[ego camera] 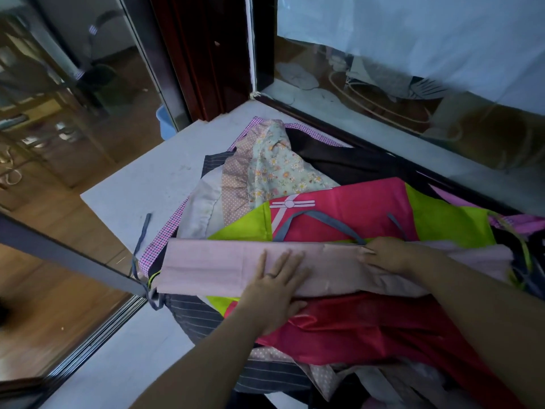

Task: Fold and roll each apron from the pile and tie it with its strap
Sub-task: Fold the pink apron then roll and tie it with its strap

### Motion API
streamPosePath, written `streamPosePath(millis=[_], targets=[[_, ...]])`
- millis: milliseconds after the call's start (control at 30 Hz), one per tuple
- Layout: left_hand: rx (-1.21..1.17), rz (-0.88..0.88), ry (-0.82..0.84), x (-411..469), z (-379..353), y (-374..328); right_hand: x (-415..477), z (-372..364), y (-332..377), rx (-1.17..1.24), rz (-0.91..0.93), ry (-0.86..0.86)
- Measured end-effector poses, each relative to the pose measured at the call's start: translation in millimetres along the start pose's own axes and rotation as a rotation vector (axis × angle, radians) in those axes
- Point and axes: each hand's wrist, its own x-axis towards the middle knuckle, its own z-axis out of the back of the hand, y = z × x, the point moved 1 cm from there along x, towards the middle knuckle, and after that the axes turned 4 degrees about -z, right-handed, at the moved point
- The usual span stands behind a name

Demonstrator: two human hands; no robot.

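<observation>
A long, pale pink folded cotton apron (206,267) lies as a flat band across the top of a heap of aprons on the pale grey desk (141,184), near the front of the heap. The left hand (274,287) rests flat on the middle of it, fingers straight and spread, a ring on one finger. The right hand (389,255) sits at the band's upper edge with fingers curled into the cloth, which creases around them; the fingertips are hidden. Beneath lie a magenta and lime-green apron (354,208) crossed by a grey strap (321,219), a floral print apron (280,163), shiny red fabric (368,326) and dark striped cloth (200,317). The heap's right and lower parts are cut off, and its layers are hard to separate.
</observation>
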Motion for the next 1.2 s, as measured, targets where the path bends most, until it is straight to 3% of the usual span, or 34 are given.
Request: streamPosePath(millis=[100, 200, 300, 433, 600, 667, 767, 833, 967, 1133, 1200], targets=[[-0.030, 0.037, 0.075, -2.8, -13.2, 5.7, 0.2, -2.0, -13.2, -0.060, -0.107, -0.142], [-0.047, 0.034, 0.044, -3.2, -16.7, 6.1, -6.1, -13.2, -27.5, -0.125, -0.215, -0.315], [-0.044, 0.046, -0.006, -2.0, -20.6, 5.5, -9.1, -32.0, -40.8, -0.029, -0.155, -0.496], [-0.040, 0.055, -0.042, -1.7, -23.5, 6.2, -6.7, -44.8, -52.7, 0.104, -0.112, -0.553], [0.008, 0.028, -0.052, 1.6, -25.1, 7.2, -6.4, -48.4, -56.1, -0.016, -0.301, -0.694], [0.015, 0.024, -0.060, 2.4, -26.6, 6.9, -9.7, -47.8, -41.4, -0.013, -0.229, -0.815], [0.017, 0.020, -0.087, 2.0, -29.2, 7.0, -17.3, -58.3, 0.5, 0.022, 0.089, -0.931], [0.032, 0.014, -0.094, 2.5, -30.5, 7.1, -19.5, -76.7, 17.1, 0.040, 0.231, -0.848], [0.023, 0.013, -0.074, 1.5, -30.3, 6.7, -20.0, -83.2, -21.4, -0.006, 0.063, -0.514], [0.011, 0.018, -0.050, 2.2, -27.3, 6.2, -22.3, -75.8, -93.1, 0.008, -0.166, -0.299], [0.021, 0.025, -0.030, 3.7, -25.3, 6.2, -21.8, -70.4, -100.7, -0.003, -0.180, -0.209]])
